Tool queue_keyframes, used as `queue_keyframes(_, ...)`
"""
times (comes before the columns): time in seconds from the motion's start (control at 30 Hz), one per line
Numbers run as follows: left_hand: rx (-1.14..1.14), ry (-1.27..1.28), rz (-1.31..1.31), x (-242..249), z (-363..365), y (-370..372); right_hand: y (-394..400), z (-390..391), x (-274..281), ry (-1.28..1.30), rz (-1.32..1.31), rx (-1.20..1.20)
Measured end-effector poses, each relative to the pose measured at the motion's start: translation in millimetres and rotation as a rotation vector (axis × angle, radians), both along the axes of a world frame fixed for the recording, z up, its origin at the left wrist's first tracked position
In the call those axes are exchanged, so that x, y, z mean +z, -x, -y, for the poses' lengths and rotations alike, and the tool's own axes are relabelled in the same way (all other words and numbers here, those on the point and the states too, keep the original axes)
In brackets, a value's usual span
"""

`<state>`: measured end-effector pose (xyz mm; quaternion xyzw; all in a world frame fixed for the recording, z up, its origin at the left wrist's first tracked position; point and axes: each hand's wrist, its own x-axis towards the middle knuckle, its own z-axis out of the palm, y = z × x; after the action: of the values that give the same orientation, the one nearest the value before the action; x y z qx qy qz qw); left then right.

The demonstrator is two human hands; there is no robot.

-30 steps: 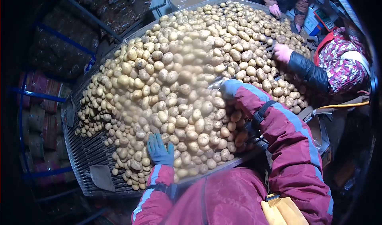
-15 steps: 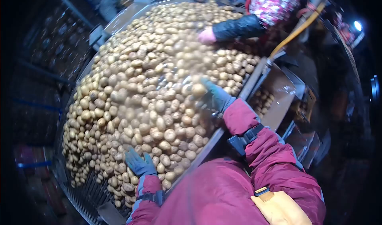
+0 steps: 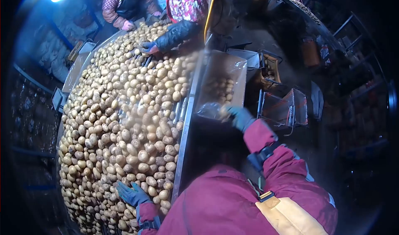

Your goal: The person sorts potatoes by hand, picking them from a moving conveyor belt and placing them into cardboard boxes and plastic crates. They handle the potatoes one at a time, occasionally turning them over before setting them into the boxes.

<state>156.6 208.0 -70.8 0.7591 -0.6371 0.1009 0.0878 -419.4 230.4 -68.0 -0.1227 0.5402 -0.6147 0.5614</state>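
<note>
Many potatoes (image 3: 124, 122) cover a wide sorting table with a metal edge (image 3: 188, 122). My left hand (image 3: 132, 194), in a blue-green glove, lies on the potatoes near the bottom with its fingers spread. Beyond the table's right edge, my right hand (image 3: 240, 117), gloved alike, is closed on a blurred potato (image 3: 225, 112). It is at the near side of a plastic-lined box (image 3: 239, 79), which holds several potatoes (image 3: 224, 90).
Two people stand across the table, one with a dark sleeve (image 3: 176, 35) reaching over the potatoes, the other with a pink-gloved hand (image 3: 128, 25) at the edge. A smaller box (image 3: 271, 70) and a clear-sided crate (image 3: 286, 108) stand to the right.
My right hand has moved from above the potatoes out past the table edge to the box. The view has turned right. The co-worker's dark-sleeved arm still reaches over the potatoes.
</note>
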Motion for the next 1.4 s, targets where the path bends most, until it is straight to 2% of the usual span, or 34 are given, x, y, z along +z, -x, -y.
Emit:
queue_keyframes(0.03,-0.013,0.011,0.013,-3,0,-3,39,-3,21,0.009,0.061,-0.178)
queue_keyframes(0.1,-0.012,0.0,0.015,-6,-2,-7,125,-11,22,-0.006,0.083,-0.474)
queue_keyframes(0.13,0.004,-0.016,0.0,-5,-1,-8,145,-16,20,-0.025,0.091,-0.63)
queue_keyframes(0.2,0.003,-0.001,-0.023,-3,1,-4,156,-25,-11,0.025,0.096,-0.516)
queue_keyframes(0.23,-0.013,0.025,-0.027,1,-1,-2,137,-22,-13,-0.037,0.073,-0.439)
queue_keyframes(0.33,-0.042,0.018,-0.099,-2,-1,0,23,-4,14,-0.197,0.046,-0.064)
queue_keyframes(0.4,-0.044,0.088,-0.091,-6,2,-9,-24,20,40,-0.057,0.047,0.093)
queue_keyframes(0.43,0.004,-0.06,-0.287,13,8,-5,-48,41,36,0.016,0.069,0.197)
queue_keyframes(0.47,0.039,-0.035,-0.272,5,11,-7,-57,58,27,-0.033,-0.076,0.239)
queue_keyframes(0.5,-0.032,-0.015,-0.282,14,11,-7,-57,75,11,-0.018,-0.084,0.26)
queue_keyframes(0.53,-0.048,-0.042,-0.318,15,15,-12,-61,89,17,-0.012,-0.101,0.296)
queue_keyframes(0.57,-0.02,0.031,-0.194,-3,16,-16,-54,103,4,0.003,-0.039,0.305)
queue_keyframes(0.6,-0.038,0.07,-0.208,15,24,-11,-52,117,0,-0.013,-0.015,0.258)
queue_keyframes(0.67,-0.047,0.145,-0.25,31,50,-21,-62,144,16,-0.08,-0.196,0.051)
queue_keyframes(0.7,0.013,0.159,-0.235,37,65,-28,-41,159,-11,-0.061,-0.296,0.037)
queue_keyframes(0.77,0.08,0.224,-0.247,39,96,-59,-13,178,-26,-0.004,-0.479,0.005)
queue_keyframes(0.8,0.146,0.212,-0.274,42,109,-74,-6,184,-24,0.004,-0.588,-0.017)
queue_keyframes(0.87,0.245,0.206,-0.554,32,137,-109,25,191,-49,-0.014,-0.764,0.008)
queue_keyframes(0.9,0.329,0.157,-0.59,29,151,-118,45,194,-75,0.04,-0.829,-0.022)
queue_keyframes(0.93,0.411,0.106,-0.625,26,165,-126,35,202,-69,0.092,-0.894,-0.054)
queue_keyframes(0.97,0.49,0.056,-0.661,22,176,-134,35,200,-55,-0.098,-0.937,0.01)
queue_keyframes(1.03,0.26,0.234,-0.893,-63,200,-190,34,212,-66,-0.033,-1.054,-0.022)
queue_keyframes(1.07,0.4,0.169,-0.785,-30,214,-161,37,216,-74,-0.001,-1.112,-0.041)
queue_keyframes(1.1,0.534,0.09,-0.682,8,228,-129,31,221,-60,-0.142,-1.073,0.022)
queue_keyframes(1.17,0.587,0.115,-0.802,35,246,-100,42,231,-79,-0.114,-1.001,0.023)
queue_keyframes(1.2,0.615,0.125,-0.859,36,251,-98,43,234,-88,-0.103,-0.964,0.025)
queue_keyframes(1.23,0.583,0.115,-1.031,35,258,-102,42,236,-98,-0.069,-0.962,-0.013)
queue_keyframes(1.3,0.55,0.139,-0.963,13,272,-122,42,238,-108,-0.1,-1.125,0.003)
queue_keyframes(1.37,0.579,0.371,-1.121,1,281,-111,36,243,-112,-0.162,-1.277,0.023)
queue_keyframes(1.4,0.486,0.435,-1.143,-10,290,-103,29,245,-116,-0.177,-1.381,-0.005)
